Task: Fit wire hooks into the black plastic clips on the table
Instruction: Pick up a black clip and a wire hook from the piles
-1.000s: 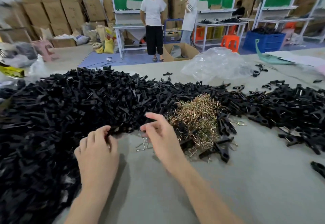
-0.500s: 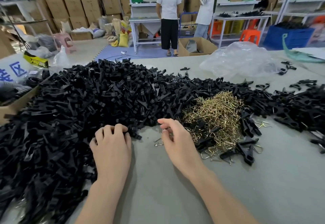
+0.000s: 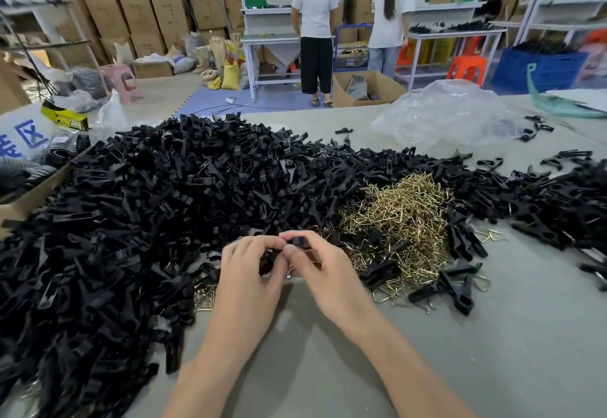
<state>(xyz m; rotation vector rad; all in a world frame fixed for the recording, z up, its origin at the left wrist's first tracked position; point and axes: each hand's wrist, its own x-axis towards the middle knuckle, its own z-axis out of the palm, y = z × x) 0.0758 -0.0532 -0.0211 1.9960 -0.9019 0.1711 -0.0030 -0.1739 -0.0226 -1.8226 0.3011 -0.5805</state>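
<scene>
Pinching a small black plastic clip (image 3: 298, 241) between thumb and forefinger, the right hand (image 3: 328, 274) meets the left hand (image 3: 248, 281) just above the grey, matte table (image 3: 492, 352), near the middle of the view. The left hand's fingers are curled in tight round the same clip from its nine o'clock side, and dark plastic shows between the two palms. Only the clip's blocky, dull-black end stands clear of the fingertips, pointing toward twelve o'clock. Its long axis seems to run from there down toward seven o'clock into the left hand, though fingers hide most of it. Whether a wire sits in it I cannot tell.

From nine to twelve o'clock of the hands spreads a heap of black clips (image 3: 147, 220), flat, narrow, hard-edged pieces lying every way. At two o'clock sits a mound of wire hooks (image 3: 404, 217), thin brassy wire bent into angular loops, glinting, with black clips scattered on it. A few loose hooks (image 3: 205, 296) lie at eight o'clock. A crumpled clear plastic bag (image 3: 450, 115) lies far off at one o'clock.
</scene>
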